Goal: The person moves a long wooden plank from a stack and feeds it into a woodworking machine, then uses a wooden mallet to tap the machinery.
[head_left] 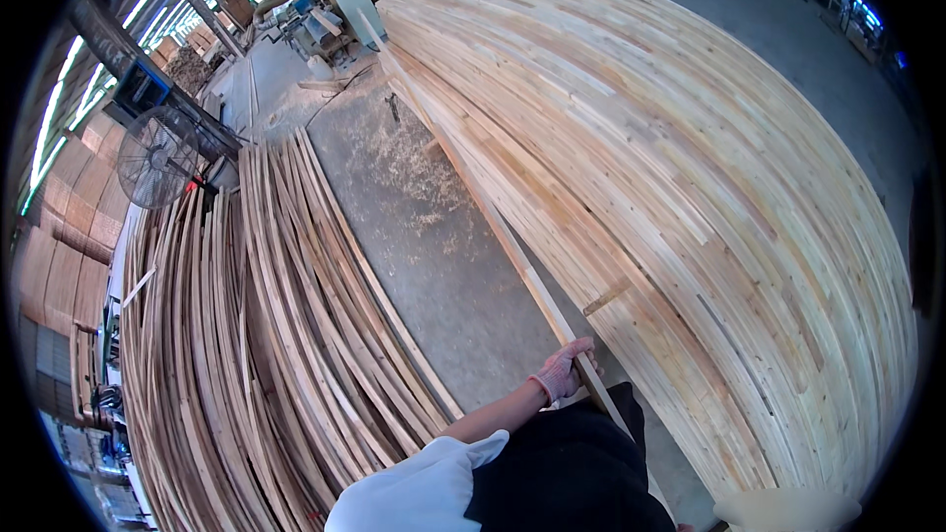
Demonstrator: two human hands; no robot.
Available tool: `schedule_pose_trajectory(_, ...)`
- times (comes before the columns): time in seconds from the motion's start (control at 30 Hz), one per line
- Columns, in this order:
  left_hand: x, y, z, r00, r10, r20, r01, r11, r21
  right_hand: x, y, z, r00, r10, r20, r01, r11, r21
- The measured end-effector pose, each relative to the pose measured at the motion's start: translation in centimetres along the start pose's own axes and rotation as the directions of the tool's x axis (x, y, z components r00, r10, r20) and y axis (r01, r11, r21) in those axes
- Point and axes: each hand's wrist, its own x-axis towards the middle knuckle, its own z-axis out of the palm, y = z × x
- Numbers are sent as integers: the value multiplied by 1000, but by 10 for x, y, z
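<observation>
Wooden strip (512, 246), long and thin, ran from our gloved hand up along the left edge of the big panel stack (670, 197), and we had it gripped at its near end. Our left hand (564, 370), in a pinkish knit glove, was closed around the strip, fingers curled over its top edge, with the bare forearm reaching in from the lower middle of the view. The strip lay touching or just beside the panel stack's side; we could not tell which along its far stretch. Its far end reached toward the top of the picture, near the machinery (330, 0).

Our right hand was not in view, so we could not say whether it was open or closed.

Left of the strip lay a bare run of concrete floor (424, 236), dusted with sawdust (404, 153) toward its far end. Beyond that floor, further left, a loose heap of narrow slats (266, 335) spread in a long fan, well apart from the strip. A round standing fan (158, 158) stood at the far end of the slats, and stacked boards (69, 246) rose behind it on the left. Our white sleeve (424, 488) and dark clothing (572, 473) filled the bottom edge.
</observation>
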Motion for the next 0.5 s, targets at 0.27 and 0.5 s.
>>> schedule_pose_trajectory(0.27,-15,1,34,999,53,4,-53,998,-31,22,11,1,996,18,-91,-15,999,38)
schedule_pose_trajectory(0.5,-6,9,143,997,65,45,-67,997,29,69,88,-47,783,-263,-563,370,926,83)
